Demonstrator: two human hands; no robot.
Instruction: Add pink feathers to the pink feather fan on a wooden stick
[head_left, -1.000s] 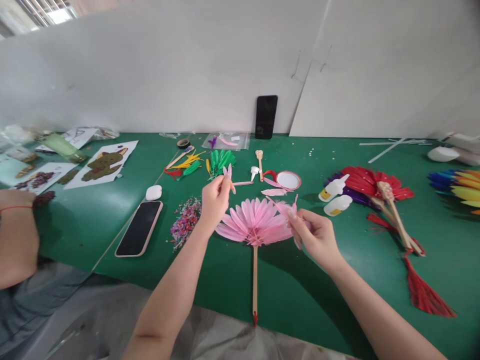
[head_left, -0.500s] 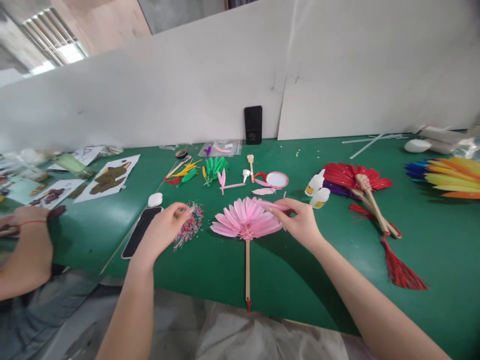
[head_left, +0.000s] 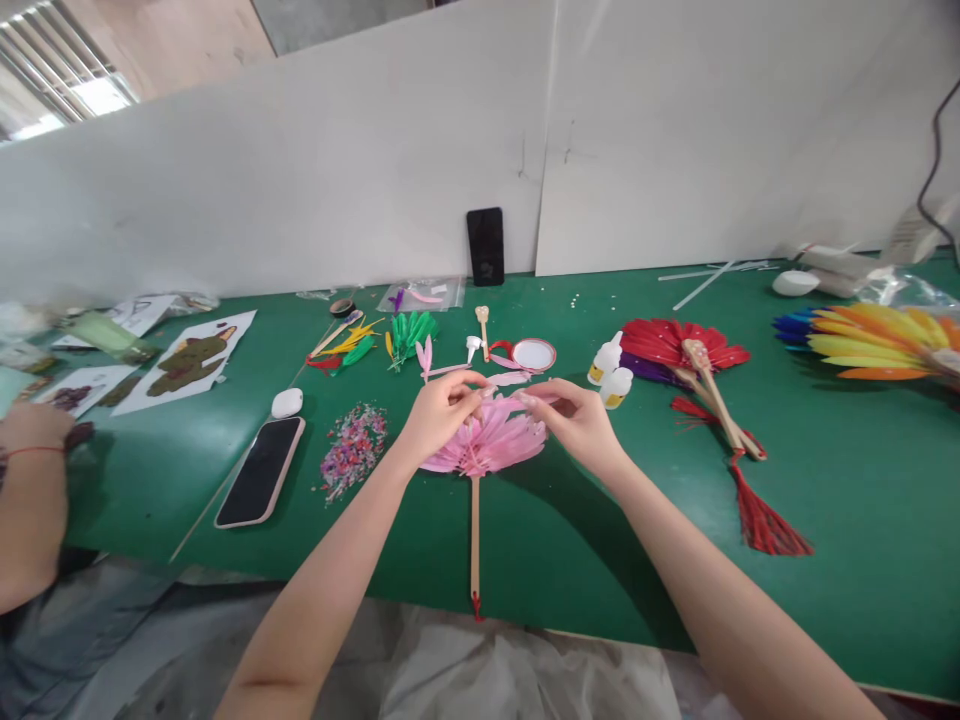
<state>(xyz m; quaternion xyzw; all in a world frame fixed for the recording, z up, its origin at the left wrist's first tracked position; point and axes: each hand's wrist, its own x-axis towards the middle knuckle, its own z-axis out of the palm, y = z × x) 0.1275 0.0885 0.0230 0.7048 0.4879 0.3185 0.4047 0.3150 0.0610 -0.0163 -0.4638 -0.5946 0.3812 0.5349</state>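
Observation:
A pink feather fan [head_left: 491, 445] with a wooden handle lies on the green table, its handle toward me. Above its upper edge, my right hand [head_left: 574, 418] pinches a pink feather. My left hand [head_left: 448, 412] is over the fan's upper left part, its fingertips pinched together close to the right hand's; whatever is between them is too small to make out. Left of the fan lies a pile of small coloured sequins [head_left: 355, 450]. Loose pink feathers [head_left: 509, 379] and a round white lid [head_left: 534, 355] rest behind the hands.
White glue bottles [head_left: 616, 387] stand right of my hands, beside a red fan [head_left: 686, 345]. A rainbow fan [head_left: 862, 340] is farther right. A phone [head_left: 262, 470] lies left; another [head_left: 486, 247] leans on the wall. Another person's arm [head_left: 34, 500] is at far left.
My left hand has moved right, from beside the sequin pile to above the fan near my right hand. The view has shifted slightly to the right.

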